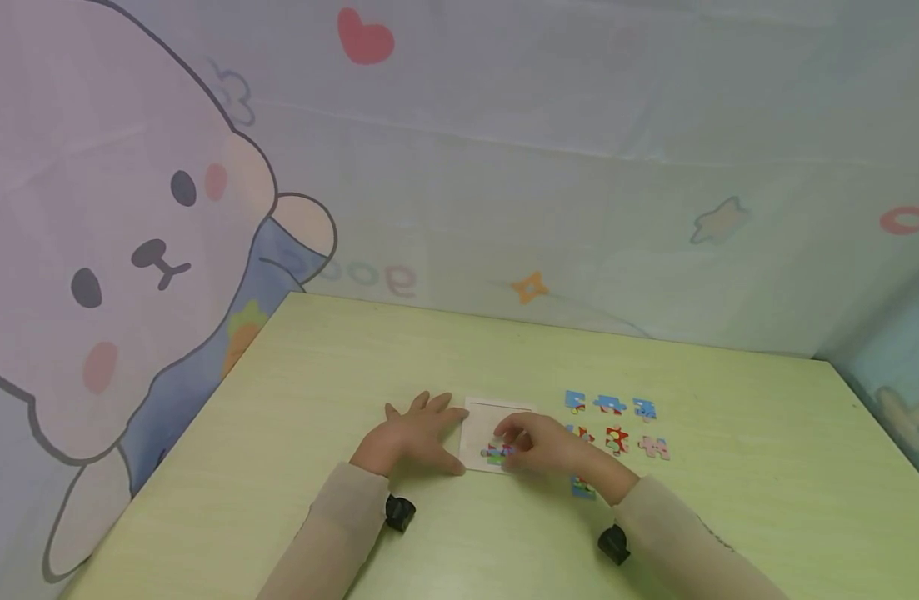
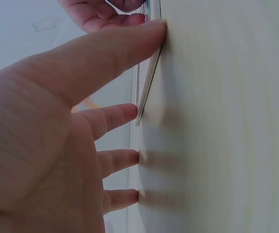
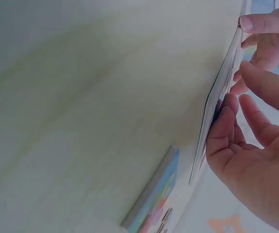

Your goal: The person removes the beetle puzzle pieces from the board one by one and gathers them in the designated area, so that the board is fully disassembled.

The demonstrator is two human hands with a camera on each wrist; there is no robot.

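A jigsaw piece [image 1: 495, 454] with blue, green and red print lies on the white puzzle tray [image 1: 477, 425]. My right hand [image 1: 545, 446] is over the tray's right part, its fingers bent and touching down by that piece. In the right wrist view the thumb stands apart from the bent fingers [image 3: 222, 131], with no piece visible between them. My left hand [image 1: 417, 433] spreads at the tray's left side. Its thumb and index fingertip touch the tray's edge, while the other fingertips rest on the table, as the left wrist view shows.
To the right of the tray, several loose jigsaw pieces [image 1: 616, 439] lie in rows on the light yellow-green table [image 1: 766, 467]. One piece [image 1: 582, 487] lies close below the right forearm. A printed cloth [image 1: 504, 167] hangs behind the table.
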